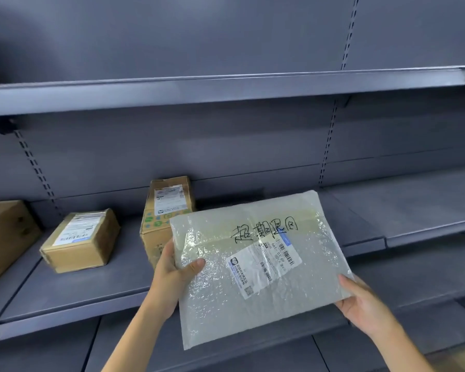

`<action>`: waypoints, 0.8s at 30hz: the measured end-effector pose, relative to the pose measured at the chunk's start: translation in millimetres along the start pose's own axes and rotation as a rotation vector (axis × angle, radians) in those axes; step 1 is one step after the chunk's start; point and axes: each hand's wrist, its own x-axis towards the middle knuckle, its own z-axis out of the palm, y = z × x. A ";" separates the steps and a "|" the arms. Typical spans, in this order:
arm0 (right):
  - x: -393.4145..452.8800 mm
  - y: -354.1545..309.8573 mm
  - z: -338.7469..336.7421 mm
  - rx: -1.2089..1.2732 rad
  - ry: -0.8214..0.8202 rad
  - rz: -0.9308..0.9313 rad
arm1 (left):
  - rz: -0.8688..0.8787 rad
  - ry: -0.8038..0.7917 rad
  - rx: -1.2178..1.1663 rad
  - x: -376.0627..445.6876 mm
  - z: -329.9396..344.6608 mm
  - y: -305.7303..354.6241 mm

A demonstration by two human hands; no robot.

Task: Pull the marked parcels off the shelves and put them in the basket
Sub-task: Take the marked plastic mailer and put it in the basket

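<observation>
Head view: a bubble-wrap mailer [255, 267] is held up in front of the grey shelving, clear of the middle shelf [91, 291] and tilted toward the camera. Black handwritten characters are seen across its upper part, and a white shipping label [263, 264] with barcodes is stuck below them. The mailer's left edge is clamped by the left hand [172, 272], thumb laid over the front face, fingers hidden behind. Its lower right corner is pinched by the right hand [360, 302], thumb on the front, fingers curled under the edge. The mailer's bottom edge hangs past the front lip of the middle shelf.

Just behind the mailer's left edge, a tall printed carton [164, 210] is stood upright on the middle shelf, partly covered by the mailer and the left hand. Further left of the mailer, a small labelled cardboard box [81, 240] is set at an angle, well apart from the carton. At the far left, a larger brown box [3, 234] is cut off by the frame edge.

To the right of the mailer, bare shelf surface is seen running on to the frame edge. Above the mailer, the upper shelf [226, 89] is seen edge-on, with open space in between. No basket is in view.
</observation>
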 end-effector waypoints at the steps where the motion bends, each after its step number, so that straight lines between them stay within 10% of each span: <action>1: -6.3 7.6 1.7 -0.004 -0.003 0.016 | 0.007 0.004 0.001 -6.2 -7.0 -1.2; 24: -172.9 167.9 65.6 -0.397 -0.161 0.331 | -0.031 0.302 0.163 -234.5 -168.1 -19.7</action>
